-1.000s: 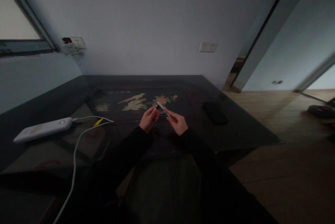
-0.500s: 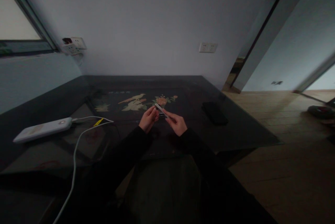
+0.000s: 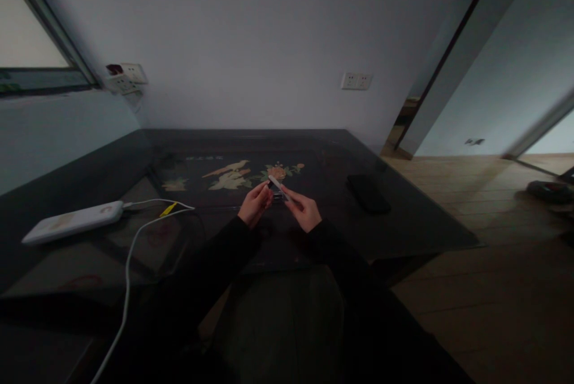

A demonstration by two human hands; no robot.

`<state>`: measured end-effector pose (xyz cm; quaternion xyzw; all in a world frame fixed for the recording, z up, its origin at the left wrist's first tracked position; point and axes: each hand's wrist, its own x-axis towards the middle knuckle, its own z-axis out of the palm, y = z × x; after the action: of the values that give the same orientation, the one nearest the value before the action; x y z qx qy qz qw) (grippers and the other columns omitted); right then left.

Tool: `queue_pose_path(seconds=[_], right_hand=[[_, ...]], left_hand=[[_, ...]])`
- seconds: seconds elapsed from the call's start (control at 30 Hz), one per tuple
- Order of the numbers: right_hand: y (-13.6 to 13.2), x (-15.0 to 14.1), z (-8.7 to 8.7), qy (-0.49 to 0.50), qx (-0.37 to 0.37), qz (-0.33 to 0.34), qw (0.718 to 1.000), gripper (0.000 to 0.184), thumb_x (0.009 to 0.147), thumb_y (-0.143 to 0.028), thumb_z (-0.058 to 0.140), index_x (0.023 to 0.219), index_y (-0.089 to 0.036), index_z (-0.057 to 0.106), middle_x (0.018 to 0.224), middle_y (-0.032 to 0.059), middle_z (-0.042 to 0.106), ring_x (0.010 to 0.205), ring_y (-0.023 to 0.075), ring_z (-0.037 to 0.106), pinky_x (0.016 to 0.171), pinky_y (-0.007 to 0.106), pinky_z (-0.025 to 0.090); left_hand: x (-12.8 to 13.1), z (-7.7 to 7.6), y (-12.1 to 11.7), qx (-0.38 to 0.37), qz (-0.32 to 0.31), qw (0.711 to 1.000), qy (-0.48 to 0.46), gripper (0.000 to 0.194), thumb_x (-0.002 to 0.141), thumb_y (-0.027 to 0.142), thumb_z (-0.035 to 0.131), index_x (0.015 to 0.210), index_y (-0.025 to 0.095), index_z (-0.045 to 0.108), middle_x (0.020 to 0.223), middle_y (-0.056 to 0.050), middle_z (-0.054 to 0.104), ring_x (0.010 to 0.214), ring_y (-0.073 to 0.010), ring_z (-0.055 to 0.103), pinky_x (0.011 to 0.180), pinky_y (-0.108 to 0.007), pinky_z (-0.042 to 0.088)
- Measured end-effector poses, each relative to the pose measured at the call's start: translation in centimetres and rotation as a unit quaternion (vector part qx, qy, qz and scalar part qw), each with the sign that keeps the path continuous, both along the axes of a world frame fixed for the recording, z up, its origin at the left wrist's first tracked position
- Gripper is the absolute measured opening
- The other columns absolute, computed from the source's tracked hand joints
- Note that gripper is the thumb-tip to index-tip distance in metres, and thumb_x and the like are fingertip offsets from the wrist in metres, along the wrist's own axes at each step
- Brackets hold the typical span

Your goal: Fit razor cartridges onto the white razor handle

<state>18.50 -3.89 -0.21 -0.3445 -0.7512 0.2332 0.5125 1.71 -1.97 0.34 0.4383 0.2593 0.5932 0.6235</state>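
My left hand [image 3: 255, 204] is closed, thumb and fingers pinched together around a small dark piece [image 3: 271, 183] too small to make out. My right hand [image 3: 305, 211] is closed on a thin, pale, flat stick [image 3: 280, 187], which slants up and left so that its rounded end meets the dark piece at my left fingertips. Between the two hands, a small shiny silvery thing [image 3: 278, 197] shows just below the stick; I cannot tell whether it is held or lies on the table. Both hands are over the dark glass-topped table [image 3: 314, 240].
At the left of the table lies a white power bank [image 3: 74, 222] with a white cable [image 3: 128, 276] bearing a yellow tag [image 3: 168, 210]. To the right lies a black phone [image 3: 368, 194]. Wall sockets [image 3: 356, 81] are behind the table.
The stick's far end has tilted slightly, covering the dark piece half a second ago and showing it again now. Both hands stay in nearly the same place.
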Motion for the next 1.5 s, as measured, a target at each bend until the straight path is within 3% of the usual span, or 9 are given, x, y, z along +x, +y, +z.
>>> queue_pose_path(seconds=[0.13,0.27,0.47,0.83,1.1,1.27,1.4,1.5], right_hand=[[-0.3,-0.2,0.0,0.008,-0.03,0.026,0.999,0.042,0.086,-0.022,0.053,0.128,-0.021,0.057,0.124,0.0068,0.063,0.11,0.0217,0.061,0.091,0.035,0.05],[-0.8,-0.2,0.3,0.0,-0.053,0.043,0.998,0.043,0.085,-0.024,0.054,0.128,-0.02,0.057,0.108,0.0071,0.07,0.103,0.0228,0.063,0.081,0.034,0.053],[-1.0,-0.3,0.6,0.009,-0.098,0.039,0.994,0.045,0.086,-0.027,0.054,0.13,-0.017,0.056,0.099,0.0084,0.071,0.087,0.0217,0.065,0.068,0.031,0.054],[0.0,0.0,0.1,0.039,-0.068,-0.017,0.997,0.045,0.084,-0.026,0.053,0.128,-0.019,0.058,0.105,0.0063,0.071,0.103,0.0226,0.063,0.084,0.035,0.053],[-0.4,-0.2,0.3,0.023,-0.058,0.009,0.998,0.044,0.084,-0.026,0.053,0.127,-0.019,0.058,0.111,0.0068,0.069,0.102,0.0222,0.063,0.084,0.034,0.052],[-0.8,-0.3,0.4,0.018,-0.078,0.037,0.996,0.044,0.083,-0.028,0.055,0.126,-0.018,0.06,0.102,0.0073,0.071,0.078,0.0176,0.065,0.066,0.028,0.054],[-0.9,-0.4,0.5,0.035,-0.127,0.059,0.99,0.048,0.083,-0.03,0.055,0.129,-0.018,0.056,0.077,0.0013,0.069,0.045,0.0073,0.048,0.042,0.02,0.043],[-0.8,-0.3,0.6,0.039,-0.138,0.048,0.989,0.049,0.082,-0.029,0.055,0.13,-0.018,0.055,0.076,0.0007,0.068,0.043,0.0063,0.045,0.041,0.019,0.041]], left_hand=[[0.0,0.2,-0.1,0.009,-0.001,1.0,-0.001,0.048,0.069,0.041,0.076,0.104,0.011,0.062,0.058,0.006,0.045,0.049,-0.0044,0.04,0.044,-0.016,0.029],[0.0,0.3,-0.1,0.008,0.002,1.0,-0.004,0.047,0.07,0.041,0.075,0.105,0.012,0.063,0.058,0.006,0.045,0.049,-0.0046,0.04,0.044,-0.017,0.028],[0.0,0.2,0.1,0.013,-0.002,1.0,-0.009,0.05,0.068,0.042,0.076,0.105,0.012,0.063,0.058,0.006,0.045,0.049,-0.0045,0.04,0.044,-0.017,0.027],[0.1,-0.2,0.4,-0.012,0.001,1.0,-0.006,0.054,0.064,0.041,0.079,0.105,0.012,0.061,0.06,0.005,0.051,0.05,-0.0046,0.043,0.045,-0.016,0.031],[0.1,0.1,0.1,-0.002,0.004,1.0,-0.005,0.05,0.066,0.037,0.078,0.106,0.012,0.06,0.058,0.006,0.046,0.05,-0.005,0.041,0.045,-0.017,0.03],[0.1,0.4,0.0,0.001,0.008,1.0,-0.007,0.044,0.071,0.037,0.075,0.105,0.013,0.062,0.059,0.006,0.045,0.048,-0.0043,0.039,0.043,-0.016,0.028],[0.1,0.4,0.0,0.003,0.002,1.0,-0.012,0.046,0.069,0.039,0.076,0.105,0.012,0.063,0.059,0.006,0.045,0.048,-0.0038,0.039,0.043,-0.016,0.027],[0.1,0.3,0.0,0.003,-0.004,1.0,-0.012,0.048,0.069,0.039,0.076,0.106,0.012,0.062,0.059,0.006,0.046,0.049,-0.0041,0.039,0.044,-0.016,0.029]])
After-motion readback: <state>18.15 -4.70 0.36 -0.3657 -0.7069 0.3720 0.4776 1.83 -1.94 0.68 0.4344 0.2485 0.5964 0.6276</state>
